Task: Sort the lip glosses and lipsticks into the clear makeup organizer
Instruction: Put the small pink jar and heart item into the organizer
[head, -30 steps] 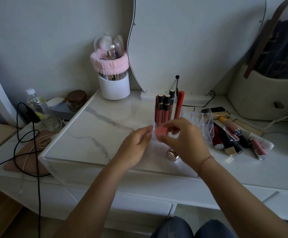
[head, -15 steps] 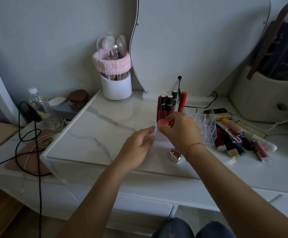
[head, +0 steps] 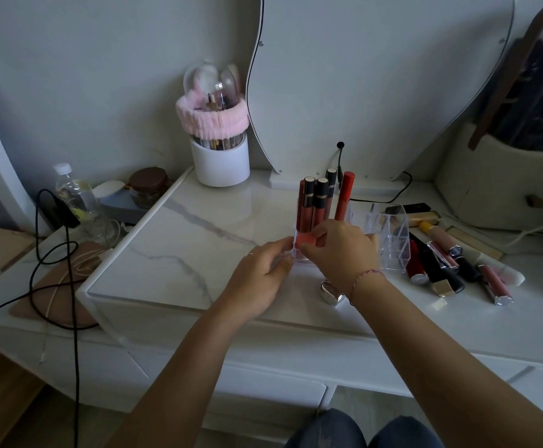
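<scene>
The clear makeup organizer [head: 393,250] stands mid-table, with several lip glosses [head: 317,203] upright in its left rear slots. My right hand [head: 338,250] pinches a coral-pink lipstick [head: 305,239] at the organizer's front left corner; its lower part is hidden. My left hand [head: 263,270] touches the organizer's left front edge with its fingertips. A silver-capped lipstick [head: 330,291] lies on the table under my right wrist. To the right of the organizer lies a pile of several loose lipsticks and glosses [head: 441,266].
A white brush holder [head: 220,160] with a pink band stands at the back left by the mirror [head: 376,76]. Black cables [head: 56,253], a water bottle [head: 73,192] and a jar [head: 148,185] sit left of the marble top. A beige bag [head: 502,185] is at the far right.
My right hand carried the coral-pink lipstick forward and down to the organizer's front left corner. My left hand followed and stays at the organizer's left edge.
</scene>
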